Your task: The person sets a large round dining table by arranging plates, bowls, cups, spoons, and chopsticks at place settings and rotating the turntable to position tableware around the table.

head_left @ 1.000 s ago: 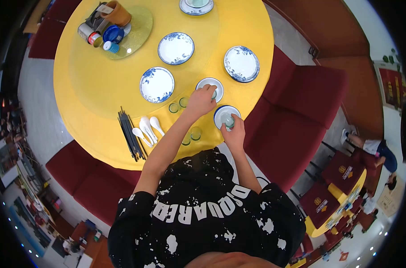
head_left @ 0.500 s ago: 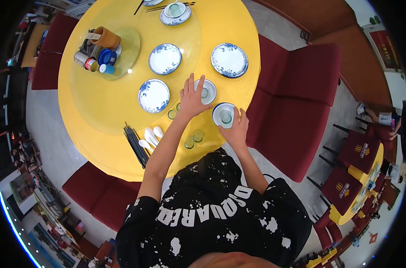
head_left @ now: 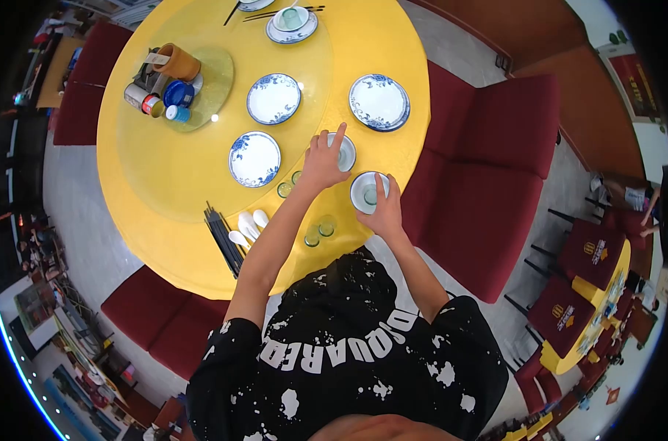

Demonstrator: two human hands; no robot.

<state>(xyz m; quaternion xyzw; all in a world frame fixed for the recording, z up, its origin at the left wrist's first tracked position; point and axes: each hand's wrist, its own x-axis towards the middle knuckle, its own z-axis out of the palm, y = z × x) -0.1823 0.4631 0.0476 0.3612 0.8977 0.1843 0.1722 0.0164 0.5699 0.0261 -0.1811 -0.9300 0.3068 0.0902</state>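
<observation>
Lying at the left are black chopsticks (head_left: pixel 223 239), then white spoons (head_left: pixel 251 225); both sit apart from the bowls. Four glasses (head_left: pixel 326 226) stand loose. Beyond, one bowl (head_left: pixel 290 19) already holds a glass and spoon on a plate. The left hand (head_left: pixel 321 163) spreads wide at a nearer bowl (head_left: pixel 348 152), the right hand (head_left: pixel 386 213) at another bowl (head_left: pixel 361 197), each with a glass inside; I can't tell if either grips.
</observation>
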